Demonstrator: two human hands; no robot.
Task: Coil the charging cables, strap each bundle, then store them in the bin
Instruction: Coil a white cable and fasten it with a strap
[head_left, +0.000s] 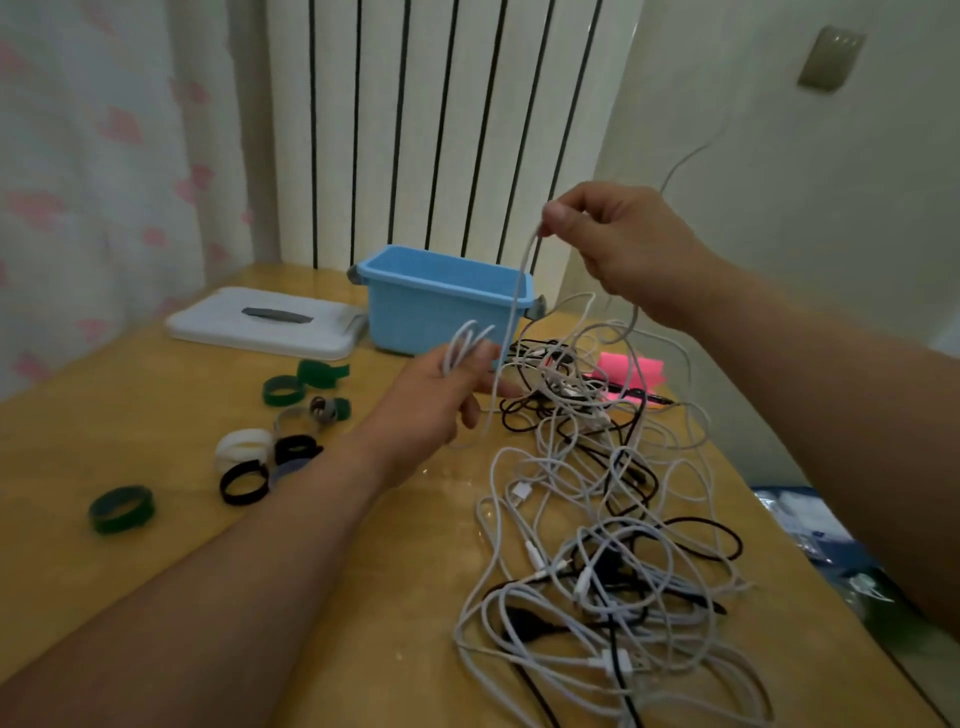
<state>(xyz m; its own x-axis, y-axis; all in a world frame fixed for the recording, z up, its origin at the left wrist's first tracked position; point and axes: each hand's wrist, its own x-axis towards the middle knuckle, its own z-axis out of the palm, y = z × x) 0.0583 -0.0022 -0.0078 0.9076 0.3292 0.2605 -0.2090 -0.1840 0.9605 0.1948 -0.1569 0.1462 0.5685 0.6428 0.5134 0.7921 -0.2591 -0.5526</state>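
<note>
A white ribbed radiator (441, 130) stands behind the wooden tabletop (130, 415). A pink-patterned curtain (104, 156) hangs left, a pale wall (779, 218) right.

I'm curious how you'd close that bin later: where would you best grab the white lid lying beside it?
By the grey handle in the middle of the white lid, coming from straight above. It lies flat on the table, handle up, so its thin edges likely offer less to hold.

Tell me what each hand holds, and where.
Left hand grips small loops of a thin white charging cable; right hand pinches a raised stretch of it between thumb and fingertip.
</note>
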